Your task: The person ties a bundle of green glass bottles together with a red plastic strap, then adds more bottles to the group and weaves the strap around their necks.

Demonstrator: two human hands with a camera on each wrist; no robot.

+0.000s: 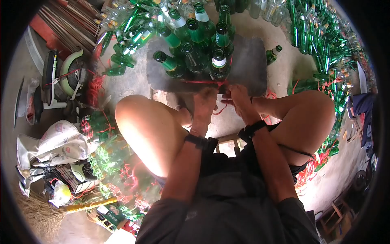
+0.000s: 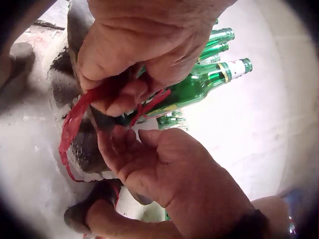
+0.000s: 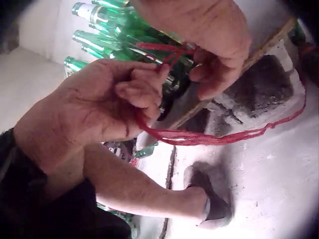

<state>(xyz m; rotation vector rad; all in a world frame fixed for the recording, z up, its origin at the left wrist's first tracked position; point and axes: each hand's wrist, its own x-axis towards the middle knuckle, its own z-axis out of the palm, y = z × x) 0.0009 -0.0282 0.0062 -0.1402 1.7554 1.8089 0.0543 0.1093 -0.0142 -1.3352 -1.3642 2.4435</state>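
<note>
Several green glass bottles (image 1: 196, 57) stand bunched upright on a dark, worn board (image 1: 250, 61) in front of the person. A red plastic strip (image 1: 199, 82) runs round the near side of the bunch, low down. At the board's near edge, the left hand (image 1: 205, 105) grips the strip with curled fingers; a loose length (image 3: 209, 138) hangs from it in the right wrist view. Close beside it, the right hand (image 1: 241, 101) pinches another part of the strip near the bottles, its fingertips partly hidden. Strands cross between the two hands in the right wrist view.
Rough blocks (image 2: 92, 152) support the board, between the person's bent legs. Heaps of green bottles (image 1: 310, 32) lie behind and to the right. One bottle (image 1: 274, 53) lies just right of the board. A scooter-like machine (image 1: 69, 77) and a straw broom (image 1: 44, 211) are at left.
</note>
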